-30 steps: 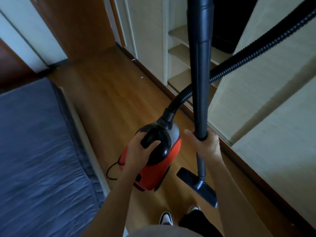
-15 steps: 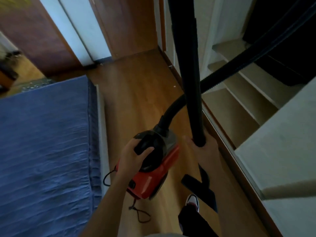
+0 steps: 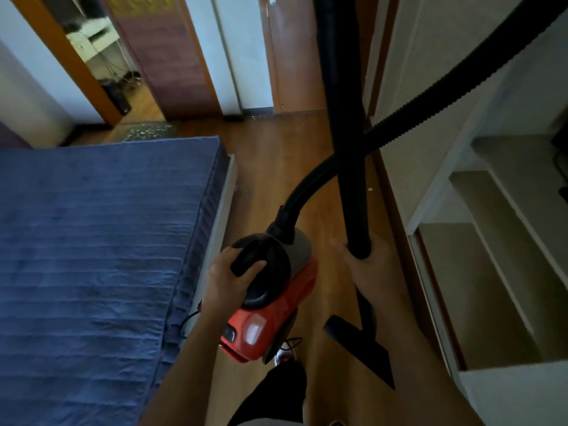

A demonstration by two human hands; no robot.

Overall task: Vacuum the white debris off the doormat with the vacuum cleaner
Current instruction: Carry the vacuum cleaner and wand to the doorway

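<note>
My left hand [image 3: 229,279] grips the black handle on top of the red vacuum cleaner [image 3: 273,318], which hangs above the wooden floor. My right hand [image 3: 365,265] is closed around the black wand [image 3: 347,149], held upright. The floor nozzle [image 3: 359,345] hangs at the wand's lower end, above the floor. A black ribbed hose [image 3: 430,99] runs from the vacuum body up to the right. Far ahead, by the open doorway, lies the doormat [image 3: 147,133] speckled with white debris; the bed hides its near edge.
A bed with a blue cover [image 3: 92,256] fills the left side. An open wardrobe with beige shelves [image 3: 498,241] lines the right. A narrow strip of wooden floor [image 3: 270,167] runs between them toward a door. Small white specks lie on the floor.
My view has swung left and lifted; the doorway and doormat have come into sight. Both hands keep their grips and carry the vacuum forward along the aisle.
</note>
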